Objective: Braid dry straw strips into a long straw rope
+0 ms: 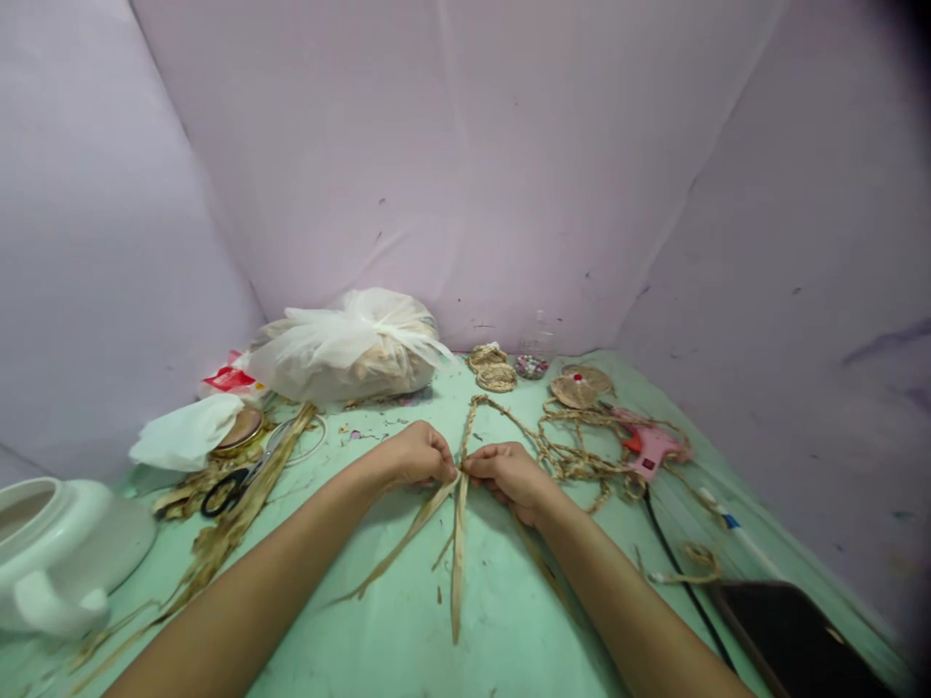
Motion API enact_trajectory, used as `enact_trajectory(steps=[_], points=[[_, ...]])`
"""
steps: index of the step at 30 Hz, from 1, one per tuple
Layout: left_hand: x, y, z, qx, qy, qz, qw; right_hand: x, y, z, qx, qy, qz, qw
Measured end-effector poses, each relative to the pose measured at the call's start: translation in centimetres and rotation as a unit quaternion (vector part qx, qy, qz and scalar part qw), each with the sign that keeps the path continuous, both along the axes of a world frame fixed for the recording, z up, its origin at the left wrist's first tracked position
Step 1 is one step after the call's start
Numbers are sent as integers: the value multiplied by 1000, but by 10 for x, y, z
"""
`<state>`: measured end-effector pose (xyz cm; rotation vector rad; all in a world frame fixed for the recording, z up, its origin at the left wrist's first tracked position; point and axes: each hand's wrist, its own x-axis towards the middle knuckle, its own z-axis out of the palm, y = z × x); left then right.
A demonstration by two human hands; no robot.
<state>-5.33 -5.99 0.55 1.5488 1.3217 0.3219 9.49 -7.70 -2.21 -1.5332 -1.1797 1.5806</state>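
Both of my hands meet at the end of a tan braid [469, 425] of dried plant fibre, in the middle of the table. My left hand [420, 454] pinches a loose fibre strand [407, 541] that trails down to the left. Fingers closed, my right hand [511, 477] grips the braid's lower end where the strands part. Between the hands a flat strand [458, 572] hangs toward me, and another strand [542, 562] runs down partly behind my right forearm. From its top bend the braid leads right into a loose tangle of braided cord [574, 451].
At left are a white ceramic pot [80, 543], black-handled scissors [237, 485], dried fibre strips [240, 514] and a stuffed white plastic bag [349, 354]. Right of the hands lie a pink glue gun [651, 448], its black cable and a dark phone [800, 635]. Coiled fibre discs [496, 376] sit behind.
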Motion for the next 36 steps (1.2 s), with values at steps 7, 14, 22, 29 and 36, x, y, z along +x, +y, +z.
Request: enact_trajectory(steps=[7, 14, 22, 29, 36], points=[[4, 5, -16, 27, 6, 51, 998, 2, 2, -6, 6, 21, 6, 1000], [6, 6, -21, 60, 49, 51, 996, 2, 2, -6, 8, 20, 12, 1000], [18, 0, -7, -2, 53, 140, 989, 1, -1, -2, 11, 19, 5, 1000], [12, 0, -9, -116, -47, 126, 984, 4, -1, 1, -6, 35, 9, 999], [14, 1, -1, -134, -88, 124, 979, 3, 1, -2, 22, 24, -1, 999]])
